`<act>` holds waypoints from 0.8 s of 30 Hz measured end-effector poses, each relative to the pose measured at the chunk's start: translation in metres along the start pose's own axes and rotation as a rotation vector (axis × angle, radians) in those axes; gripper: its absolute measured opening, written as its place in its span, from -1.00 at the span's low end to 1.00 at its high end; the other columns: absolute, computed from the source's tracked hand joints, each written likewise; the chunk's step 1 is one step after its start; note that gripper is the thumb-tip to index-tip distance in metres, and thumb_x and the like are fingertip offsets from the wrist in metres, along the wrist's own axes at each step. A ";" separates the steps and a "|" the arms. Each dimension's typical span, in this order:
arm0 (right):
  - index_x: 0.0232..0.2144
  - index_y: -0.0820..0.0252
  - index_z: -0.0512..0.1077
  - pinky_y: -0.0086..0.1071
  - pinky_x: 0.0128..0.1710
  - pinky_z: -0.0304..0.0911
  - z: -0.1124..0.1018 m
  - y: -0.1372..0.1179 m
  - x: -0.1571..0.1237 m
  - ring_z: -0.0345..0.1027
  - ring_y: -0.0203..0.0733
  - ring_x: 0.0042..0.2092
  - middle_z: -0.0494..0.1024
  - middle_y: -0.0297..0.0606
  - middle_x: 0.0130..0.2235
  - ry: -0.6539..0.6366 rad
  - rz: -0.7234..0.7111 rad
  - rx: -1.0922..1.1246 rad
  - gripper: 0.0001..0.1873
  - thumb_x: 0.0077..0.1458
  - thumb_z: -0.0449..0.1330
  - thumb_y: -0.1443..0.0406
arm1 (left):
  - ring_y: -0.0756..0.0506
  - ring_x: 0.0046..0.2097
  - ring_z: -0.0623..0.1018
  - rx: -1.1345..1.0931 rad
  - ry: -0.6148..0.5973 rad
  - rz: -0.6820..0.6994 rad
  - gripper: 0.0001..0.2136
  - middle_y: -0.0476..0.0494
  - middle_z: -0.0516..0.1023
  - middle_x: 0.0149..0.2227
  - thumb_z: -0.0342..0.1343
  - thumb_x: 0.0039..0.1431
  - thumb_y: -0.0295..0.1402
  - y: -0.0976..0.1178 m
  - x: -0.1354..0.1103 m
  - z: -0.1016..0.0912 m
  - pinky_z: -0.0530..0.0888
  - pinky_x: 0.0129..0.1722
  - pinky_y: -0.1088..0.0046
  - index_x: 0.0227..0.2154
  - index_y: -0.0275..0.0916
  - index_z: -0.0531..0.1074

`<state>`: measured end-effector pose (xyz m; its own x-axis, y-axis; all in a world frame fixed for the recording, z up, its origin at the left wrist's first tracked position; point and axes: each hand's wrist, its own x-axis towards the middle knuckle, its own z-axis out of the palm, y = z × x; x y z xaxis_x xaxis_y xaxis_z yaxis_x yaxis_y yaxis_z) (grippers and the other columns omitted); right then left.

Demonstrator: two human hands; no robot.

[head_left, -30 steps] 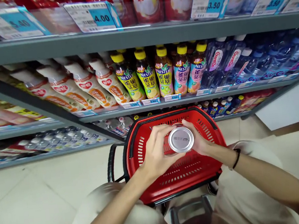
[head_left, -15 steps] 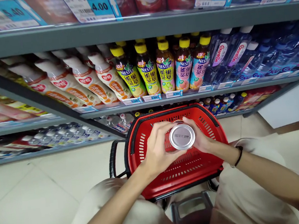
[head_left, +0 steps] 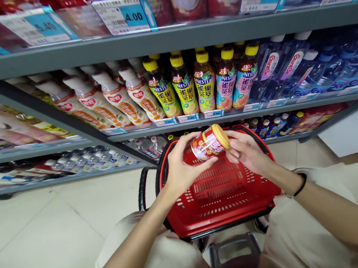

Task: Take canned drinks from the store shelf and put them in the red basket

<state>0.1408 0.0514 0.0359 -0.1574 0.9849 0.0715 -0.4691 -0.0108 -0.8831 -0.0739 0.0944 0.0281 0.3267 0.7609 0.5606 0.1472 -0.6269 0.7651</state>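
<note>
A red can [head_left: 206, 145] with a yellow lid lies tilted on its side above the basket, its printed label facing up and its lid to the right. My left hand [head_left: 182, 163] wraps round the can's bottom end, with fingers behind it and the thumb in front. At the lid end, my right hand [head_left: 244, 150] has its fingers curled against the lid's edge. Below both hands stands a red shopping basket [head_left: 204, 221] with slotted walls and black trim; its visible floor shows nothing lying on it.
Ahead, a shelf [head_left: 162, 39] holds tea bottles [head_left: 185, 88] with yellow caps, white-capped drink bottles [head_left: 111, 98] and water bottles [head_left: 269, 67]. Price tags [head_left: 125, 16] line its edge. A black basket handle [head_left: 142, 189] sticks out left. My knees flank the basket over a tiled floor [head_left: 41, 225].
The can has turned from showing its metal bottom to lying sideways with label and lid visible. My right hand has shifted to the lid end. The view has moved slightly.
</note>
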 end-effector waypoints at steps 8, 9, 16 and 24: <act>0.03 0.22 0.63 -0.44 -0.56 0.14 -0.001 0.001 -0.006 0.17 -0.35 -0.60 0.37 -0.45 -0.63 -0.030 -0.072 -0.062 -0.59 0.21 0.39 0.12 | -0.21 0.05 0.62 0.030 0.006 -0.068 -0.34 -0.21 0.59 0.03 0.54 -0.05 -0.13 -0.003 -0.007 0.010 0.57 0.08 0.22 0.05 -0.22 0.38; 0.05 0.20 0.63 -0.44 -0.55 0.15 -0.001 0.001 -0.007 0.18 -0.35 -0.60 0.38 -0.44 -0.63 -0.042 -0.073 -0.066 -0.58 0.22 0.39 0.12 | -0.21 0.02 0.63 0.046 0.017 -0.076 -0.35 -0.21 0.60 0.00 0.54 -0.06 -0.11 -0.003 -0.008 0.011 0.58 0.05 0.23 0.02 -0.22 0.38; 0.11 0.12 0.63 -0.43 -0.55 0.14 -0.003 0.002 -0.008 0.18 -0.35 -0.60 0.39 -0.42 -0.62 -0.070 -0.080 -0.074 -0.59 0.26 0.37 0.15 | -0.20 -0.03 0.61 0.047 0.024 -0.119 -0.35 -0.18 0.59 -0.05 0.56 -0.11 -0.09 -0.006 -0.011 0.014 0.56 0.00 0.27 -0.06 -0.20 0.34; 0.38 0.29 0.34 -0.46 -0.65 0.05 -0.003 -0.004 -0.008 0.07 -0.33 -0.70 0.34 -0.46 -0.70 -0.142 0.065 0.012 -0.32 0.32 0.23 0.12 | -0.23 -0.06 0.69 -0.550 -0.029 -0.418 -0.30 -0.26 0.69 -0.08 0.58 -0.18 -0.04 0.001 -0.005 0.018 0.63 0.01 0.21 -0.02 -0.29 0.48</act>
<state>0.1471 0.0440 0.0376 -0.3085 0.9478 0.0804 -0.4646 -0.0764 -0.8822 -0.0586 0.0867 0.0203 0.3719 0.9105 0.1809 -0.2257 -0.1004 0.9690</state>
